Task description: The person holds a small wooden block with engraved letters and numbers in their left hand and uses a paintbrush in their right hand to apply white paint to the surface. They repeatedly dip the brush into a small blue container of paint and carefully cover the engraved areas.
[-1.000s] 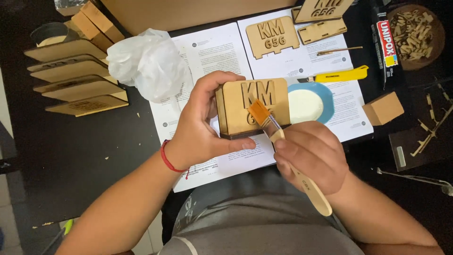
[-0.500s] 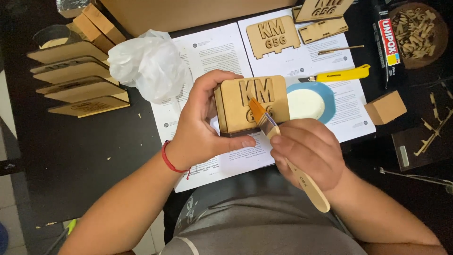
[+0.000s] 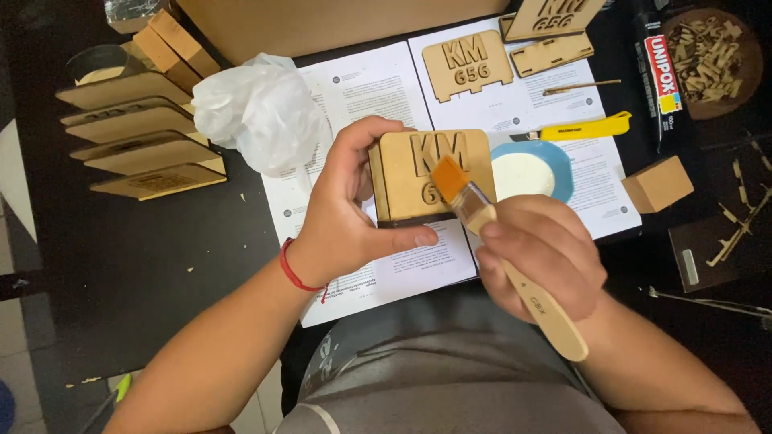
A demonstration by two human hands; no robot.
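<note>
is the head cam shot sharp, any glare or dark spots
Head view: wooden plaque, left hand and right hand are sharp under even, soft light; brush bristles look slightly soft; the black table goes murky toward the right edge; no strong glare.

The left hand (image 3: 342,217) grips a small wooden box (image 3: 430,177) with raised cut-out characters on its face, thumb under the lower edge. The right hand (image 3: 543,257) holds a flat paintbrush (image 3: 498,241); its orange bristles rest on the box face. Just right of the box sits a blue dish (image 3: 563,165) of white liquid, with a yellow utility knife (image 3: 583,127) beyond the dish.
</note>
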